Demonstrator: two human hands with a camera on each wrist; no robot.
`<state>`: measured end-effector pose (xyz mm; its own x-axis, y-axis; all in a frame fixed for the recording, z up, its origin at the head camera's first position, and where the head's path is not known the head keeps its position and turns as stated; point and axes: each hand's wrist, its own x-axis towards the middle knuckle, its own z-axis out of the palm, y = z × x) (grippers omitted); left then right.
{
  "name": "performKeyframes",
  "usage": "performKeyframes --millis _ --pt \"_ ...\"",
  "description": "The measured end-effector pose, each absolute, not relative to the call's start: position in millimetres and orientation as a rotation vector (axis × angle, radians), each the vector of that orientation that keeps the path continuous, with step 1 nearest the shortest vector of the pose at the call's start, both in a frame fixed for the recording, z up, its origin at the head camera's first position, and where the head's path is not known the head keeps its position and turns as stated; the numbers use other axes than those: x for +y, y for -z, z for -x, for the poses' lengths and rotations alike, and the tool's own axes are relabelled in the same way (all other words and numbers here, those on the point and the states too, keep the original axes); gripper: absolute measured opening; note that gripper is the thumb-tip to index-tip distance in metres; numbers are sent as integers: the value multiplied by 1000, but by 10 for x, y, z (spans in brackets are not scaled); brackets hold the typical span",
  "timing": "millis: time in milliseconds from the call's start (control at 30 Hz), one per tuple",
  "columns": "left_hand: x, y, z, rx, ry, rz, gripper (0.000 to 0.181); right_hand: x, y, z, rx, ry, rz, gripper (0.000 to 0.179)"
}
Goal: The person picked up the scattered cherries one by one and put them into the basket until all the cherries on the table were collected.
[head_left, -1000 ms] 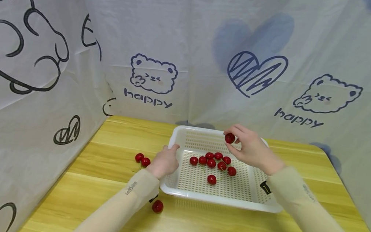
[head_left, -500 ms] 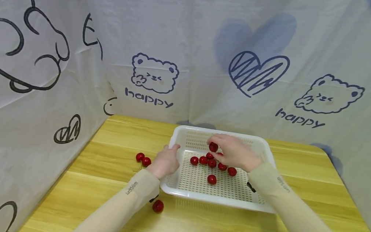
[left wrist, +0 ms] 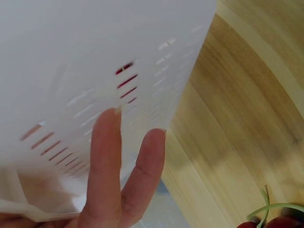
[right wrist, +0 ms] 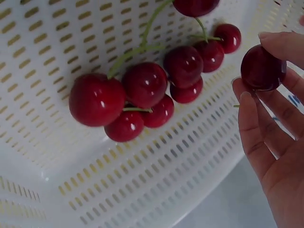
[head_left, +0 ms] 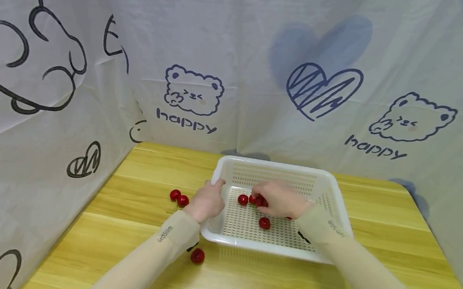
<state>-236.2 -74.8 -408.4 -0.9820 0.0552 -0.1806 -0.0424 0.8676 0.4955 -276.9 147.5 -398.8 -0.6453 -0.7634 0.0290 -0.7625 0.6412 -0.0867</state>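
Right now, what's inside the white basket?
Red cherries lie in the white basket, some with green stems. The right hand holds another cherry over them. In the head view, that hand covers some, so I can't count them all.

Counter [head_left: 103,234]: evenly lit, glossy with glare at near middle, faintly shadowed beside right sleeve [head_left: 360,275]
Right hand [head_left: 278,198]: motion-blurred in head view
Cherries [right wrist: 145,85]: dotted with white highlights
Basket [left wrist: 118,28]: pale, hazy up close

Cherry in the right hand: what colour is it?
The held cherry is dark red; the right wrist view shows it best.
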Motion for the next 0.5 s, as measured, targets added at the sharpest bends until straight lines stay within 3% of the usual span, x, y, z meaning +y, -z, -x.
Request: performKeyframes --millis 500 --pt "-763 4088 2352 2879 -749 -37 63 1306 4178 2799 2761 49 1282 20"
